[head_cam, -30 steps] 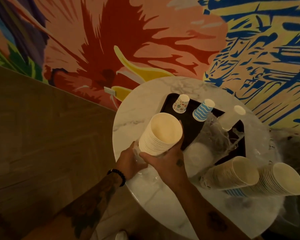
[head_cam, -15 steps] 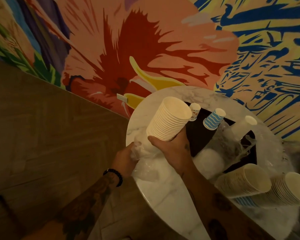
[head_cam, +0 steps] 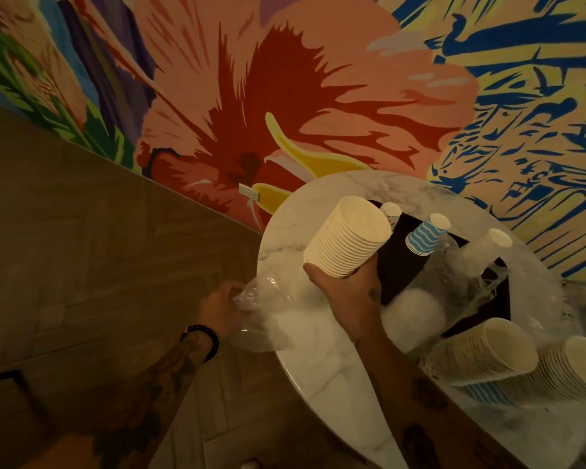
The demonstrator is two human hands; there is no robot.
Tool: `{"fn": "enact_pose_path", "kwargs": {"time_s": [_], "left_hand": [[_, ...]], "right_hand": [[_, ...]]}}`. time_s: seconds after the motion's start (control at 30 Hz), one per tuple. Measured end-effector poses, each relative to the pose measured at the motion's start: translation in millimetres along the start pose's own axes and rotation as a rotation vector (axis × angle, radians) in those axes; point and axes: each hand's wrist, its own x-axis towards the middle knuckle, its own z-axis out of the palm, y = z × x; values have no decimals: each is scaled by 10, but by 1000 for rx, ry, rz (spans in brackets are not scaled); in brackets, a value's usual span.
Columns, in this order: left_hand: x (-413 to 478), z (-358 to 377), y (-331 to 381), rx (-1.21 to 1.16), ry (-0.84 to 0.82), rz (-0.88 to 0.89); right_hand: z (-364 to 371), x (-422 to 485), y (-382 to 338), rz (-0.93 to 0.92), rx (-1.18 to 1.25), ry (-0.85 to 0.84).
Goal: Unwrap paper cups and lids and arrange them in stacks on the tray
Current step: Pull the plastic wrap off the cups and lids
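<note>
My right hand [head_cam: 347, 289] grips a tall stack of cream paper cups [head_cam: 347, 243], tilted with the rims facing me, above the left edge of the black tray [head_cam: 398, 269]. My left hand [head_cam: 222, 308] pinches the clear plastic wrapper [head_cam: 268, 313], which trails off the table's left edge, free of the cups. On the tray stand a patterned cup stack [head_cam: 390, 211], a blue-striped stack [head_cam: 427, 235] and a white stack [head_cam: 487, 247]. A wrapped pile of white lids [head_cam: 411, 314] lies at the tray's near side.
Two more wrapped cup stacks [head_cam: 487, 353] [head_cam: 575, 370] lie on their sides at the right of the round marble table [head_cam: 322, 377]. Loose clear plastic [head_cam: 460, 275] covers part of the tray. A painted wall rises behind; wood floor lies to the left.
My right hand has lifted the cream cup stack up and toward the tray. My left hand has drawn the wrapper off leftward, past the table edge.
</note>
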Motion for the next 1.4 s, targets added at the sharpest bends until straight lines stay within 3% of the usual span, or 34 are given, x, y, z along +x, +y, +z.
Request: {"fn": "enact_pose_path", "kwargs": {"time_s": [0.27, 0.57, 0.77, 0.9, 0.97, 1.03, 1.17, 1.4], "left_hand": [[-19, -324, -297, -99, 98, -176], [-314, -488, -79, -570, 52, -63], [-499, -519, -8, -644, 15, -36], [-601, -459, -23, -659, 45, -35], [-674, -445, -28, -685, 60, -38], [-774, -422, -15, -729, 68, -49], [-1061, -309, 91, -843, 94, -56], [-1918, 111, 355, -983, 70, 3]], "right_hand": [[15, -47, 139, 24, -110, 29], [132, -289, 349, 100, -183, -38], [96, -305, 371, 163, -117, -106], [33, -492, 413, 144, -157, -39], [-17, -681, 384, 245, -174, -23], [-91, -849, 395, 306, -190, -127], [-343, -1059, 297, 282, -216, -511], [-952, -1417, 42, 124, -133, -590]]}}
